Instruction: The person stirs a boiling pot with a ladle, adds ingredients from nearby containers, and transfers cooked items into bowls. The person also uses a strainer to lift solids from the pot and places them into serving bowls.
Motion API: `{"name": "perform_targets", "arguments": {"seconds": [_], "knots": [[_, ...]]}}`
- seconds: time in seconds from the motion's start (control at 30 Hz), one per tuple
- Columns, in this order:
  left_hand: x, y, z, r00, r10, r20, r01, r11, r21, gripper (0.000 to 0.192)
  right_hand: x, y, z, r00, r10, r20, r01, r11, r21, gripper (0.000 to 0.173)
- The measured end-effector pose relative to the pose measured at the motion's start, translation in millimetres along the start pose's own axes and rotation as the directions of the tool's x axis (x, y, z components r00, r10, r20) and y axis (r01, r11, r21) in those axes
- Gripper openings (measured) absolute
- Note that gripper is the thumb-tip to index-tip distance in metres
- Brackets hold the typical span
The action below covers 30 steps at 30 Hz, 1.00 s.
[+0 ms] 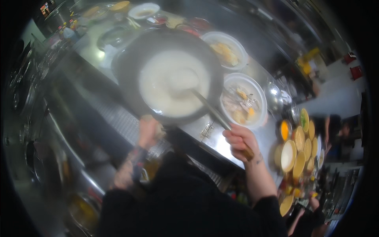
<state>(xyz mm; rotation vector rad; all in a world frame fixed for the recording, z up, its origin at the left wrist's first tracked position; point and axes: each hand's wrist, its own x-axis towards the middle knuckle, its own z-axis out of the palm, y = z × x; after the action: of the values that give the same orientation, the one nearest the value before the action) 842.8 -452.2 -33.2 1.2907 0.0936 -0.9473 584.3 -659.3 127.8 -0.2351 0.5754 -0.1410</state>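
A large dark wok holds a milky white liquid, with steam over it. My left hand grips the wok's near rim or handle, seemingly through a pale cloth. In my right hand is a long-handled ladle with a wooden grip end; its bowl lies in the white liquid. Right of the wok stands a white bowl with cloudy liquid, pale pieces and yellow-orange bits. Behind it, another white bowl holds yellowish food.
Yellow containers of ingredients crowd the right side, near a metal bowl. A white bowl and small dishes line the far counter. Other people's arms show at the lower right. A perforated metal grate lies left.
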Motion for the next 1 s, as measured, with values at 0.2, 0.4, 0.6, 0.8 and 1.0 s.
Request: {"name": "perform_targets", "arguments": {"seconds": [0.2,0.4,0.6,0.8,1.0], "knots": [[25,-28,-30,0.894,0.357,0.271,-0.442,0.798,0.41,0.01,-69,-16,-1,0.987,-0.155,0.036,0.149,0.981,0.125,0.033],[15,-21,-21,0.999,-0.054,0.006,0.054,0.998,-0.041,0.009,-120,-33,-7,0.874,-0.417,-0.25,0.378,0.906,-0.189,0.026],[16,-13,-16,1.0,-0.003,0.016,0.003,1.0,-0.002,0.011,-118,-44,-42,0.652,-0.578,-0.491,0.19,0.751,-0.633,0.021],[7,-7,-9,0.999,-0.021,-0.038,0.021,1.0,0.001,0.008,-116,-44,-81,0.55,-0.76,-0.348,-0.189,0.292,-0.937,0.043],[1,6,1,0.997,-0.044,-0.058,0.047,0.997,0.057,0.008,-95,-25,-77,0.55,-0.808,-0.214,-0.268,0.072,-0.961,0.057]]}}
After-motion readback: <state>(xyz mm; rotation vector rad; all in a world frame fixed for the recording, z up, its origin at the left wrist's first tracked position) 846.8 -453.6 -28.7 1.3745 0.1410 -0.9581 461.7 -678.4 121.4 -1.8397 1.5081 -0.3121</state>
